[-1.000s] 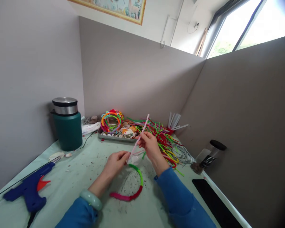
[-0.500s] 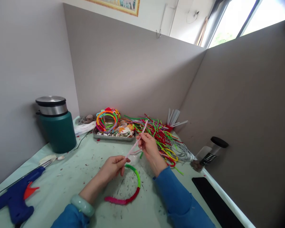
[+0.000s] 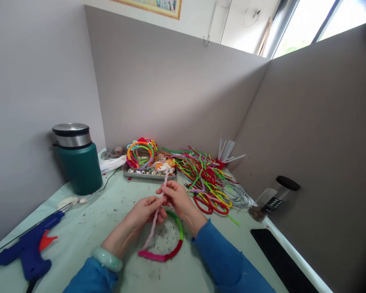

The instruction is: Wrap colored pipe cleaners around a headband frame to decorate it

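A: Surface and room?
B: Pale green surface (image 3: 88, 228), specked with scraps, boxed in by grey partitions (image 3: 171, 89). Far left of the hands, a blue glue gun (image 3: 27, 252); then a green flask (image 3: 77, 160). Beyond the hands, a metal tray (image 3: 149, 176). To their right, a heap of pipe cleaners (image 3: 207, 179) and a jar (image 3: 273, 197).

A: Hands?
B: Left hand (image 3: 144, 209) and right hand (image 3: 177, 197) meet, both pinching one pink pipe cleaner (image 3: 152, 228). It trails down below the left hand, ending just beside a curved band (image 3: 164, 256) lying under both hands.

A: Its look?
B: Pale pink, fuzzy, slightly wavy.
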`<action>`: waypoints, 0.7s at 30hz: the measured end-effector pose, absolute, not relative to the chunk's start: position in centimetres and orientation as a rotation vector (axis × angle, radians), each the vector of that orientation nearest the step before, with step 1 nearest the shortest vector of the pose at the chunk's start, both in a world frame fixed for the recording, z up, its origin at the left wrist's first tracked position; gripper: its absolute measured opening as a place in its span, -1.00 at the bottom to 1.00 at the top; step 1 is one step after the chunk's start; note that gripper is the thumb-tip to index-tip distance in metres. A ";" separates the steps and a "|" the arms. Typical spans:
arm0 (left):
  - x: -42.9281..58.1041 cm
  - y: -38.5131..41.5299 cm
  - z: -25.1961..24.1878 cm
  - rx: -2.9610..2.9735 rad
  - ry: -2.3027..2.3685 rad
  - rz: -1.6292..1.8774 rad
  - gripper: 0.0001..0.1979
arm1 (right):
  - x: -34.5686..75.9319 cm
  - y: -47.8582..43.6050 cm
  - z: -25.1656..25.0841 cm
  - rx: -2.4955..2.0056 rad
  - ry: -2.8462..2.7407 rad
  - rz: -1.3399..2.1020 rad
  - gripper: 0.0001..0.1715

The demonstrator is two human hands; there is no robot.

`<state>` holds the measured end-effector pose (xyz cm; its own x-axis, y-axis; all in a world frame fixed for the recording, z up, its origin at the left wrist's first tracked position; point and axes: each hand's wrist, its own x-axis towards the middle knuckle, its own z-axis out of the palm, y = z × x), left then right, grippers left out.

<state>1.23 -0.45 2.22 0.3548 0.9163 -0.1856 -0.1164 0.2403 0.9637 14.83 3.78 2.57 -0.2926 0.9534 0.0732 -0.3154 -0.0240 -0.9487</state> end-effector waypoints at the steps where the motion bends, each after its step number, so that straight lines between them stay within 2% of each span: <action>1: 1.2 -0.3 2.0 1.091 0.958 0.881 -0.64 | 14.7 3.7 2.6 -0.808 -1.184 1.529 -0.73; 7: 1.2 -0.5 1.5 1.145 0.858 0.719 -0.66 | 15.4 4.2 2.7 -0.895 -1.115 1.423 -0.75; 16: 0.9 0.0 2.0 1.006 0.903 0.996 -0.70 | 13.1 2.8 0.9 -0.801 -1.103 1.690 -0.75; 21: 0.8 0.2 1.2 1.160 1.063 0.955 -0.70 | 13.8 3.5 1.0 -0.811 -1.093 1.618 -0.75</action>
<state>0.81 0.17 1.24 0.2371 0.9610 -0.1426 -0.0392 0.1561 0.9870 13.78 3.47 0.99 -0.2939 0.9558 -0.0031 -0.3542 -0.1119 -0.9284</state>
